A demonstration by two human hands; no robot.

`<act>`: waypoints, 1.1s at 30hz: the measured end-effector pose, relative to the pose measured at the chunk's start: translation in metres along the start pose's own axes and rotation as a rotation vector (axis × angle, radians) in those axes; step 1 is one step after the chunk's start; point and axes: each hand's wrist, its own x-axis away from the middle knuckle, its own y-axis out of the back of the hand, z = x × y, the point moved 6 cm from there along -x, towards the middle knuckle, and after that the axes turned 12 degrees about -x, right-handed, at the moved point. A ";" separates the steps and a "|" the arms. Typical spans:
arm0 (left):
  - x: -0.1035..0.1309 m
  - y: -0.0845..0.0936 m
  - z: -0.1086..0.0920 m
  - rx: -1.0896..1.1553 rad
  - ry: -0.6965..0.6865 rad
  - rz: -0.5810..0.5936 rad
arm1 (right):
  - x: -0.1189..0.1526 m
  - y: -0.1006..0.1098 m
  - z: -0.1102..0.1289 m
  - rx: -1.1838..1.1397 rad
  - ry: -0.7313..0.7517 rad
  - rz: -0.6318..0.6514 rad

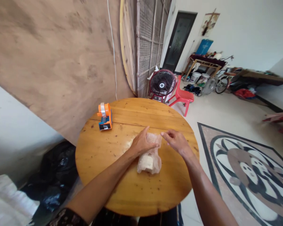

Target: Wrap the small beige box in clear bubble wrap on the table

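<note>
Two bare hands: both are at the far half of one bundle, the left nearer, touching it.
Wrapped bundle: clear, crinkled bubble wrap (157,156) around a pale cream, blocky object (146,163), lying on the round, varnished yellow-brown wooden table (174,179) in front of the person.
Long axis: roughly away from the body, the pale object at the near end, looser wrap at the far end.
Left hand (141,142): at the bundle's left side, thumb and index finger spread in a V, thumb across the wrap.
Right hand (177,142): just right of the far end, fingers curled, thumb and index close together; whether they pinch the wrap's edge I cannot tell.
In the way: the left thumb and palm cover part of the wrap.
Tape dispenser: orange-and-blue plastic with a clear roll (105,114), beyond the left hand, well apart.
Past the table: dark-red round fan (162,84), red plastic chair (184,95).
</note>
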 end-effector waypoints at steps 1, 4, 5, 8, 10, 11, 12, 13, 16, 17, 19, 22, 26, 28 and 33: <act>0.000 -0.001 0.000 0.001 -0.005 -0.002 | 0.008 -0.001 0.001 0.085 -0.021 -0.008; 0.001 -0.002 0.000 -0.007 -0.026 -0.017 | 0.024 -0.015 -0.001 0.180 -0.077 0.026; 0.001 -0.002 0.000 -0.013 -0.035 -0.025 | 0.027 -0.021 -0.004 0.177 -0.081 0.041; 0.003 0.001 -0.003 -0.021 -0.064 -0.056 | 0.031 -0.036 -0.008 0.136 -0.040 0.033; 0.004 0.003 -0.004 -0.017 -0.088 -0.064 | 0.032 -0.040 -0.009 0.099 0.009 0.003; 0.004 0.003 -0.003 -0.008 -0.098 -0.060 | 0.032 -0.041 -0.011 0.070 0.026 -0.012; 0.004 0.003 -0.002 0.006 -0.101 -0.054 | 0.032 -0.041 -0.012 0.032 0.032 -0.026; 0.003 0.003 0.000 0.026 -0.101 -0.046 | 0.032 -0.041 -0.015 -0.014 0.027 -0.037; -0.002 0.001 0.009 0.116 -0.099 -0.055 | 0.033 -0.039 -0.024 -0.165 -0.009 -0.048; -0.004 0.000 0.012 0.151 -0.102 -0.069 | 0.033 -0.039 -0.026 -0.201 -0.011 -0.049; -0.007 -0.003 0.018 0.212 -0.104 -0.098 | 0.033 -0.037 -0.029 -0.249 0.002 -0.069; -0.010 -0.004 0.023 0.246 -0.092 -0.121 | 0.033 -0.034 -0.035 -0.297 0.018 -0.122; -0.008 0.007 0.020 0.175 -0.062 -0.154 | 0.032 -0.032 -0.042 -0.323 0.028 -0.194; -0.003 0.021 0.016 0.054 -0.033 -0.241 | 0.033 -0.032 -0.047 -0.359 0.026 -0.231; 0.009 0.040 -0.004 -0.229 -0.088 -0.218 | 0.037 -0.036 -0.057 -0.490 0.003 -0.293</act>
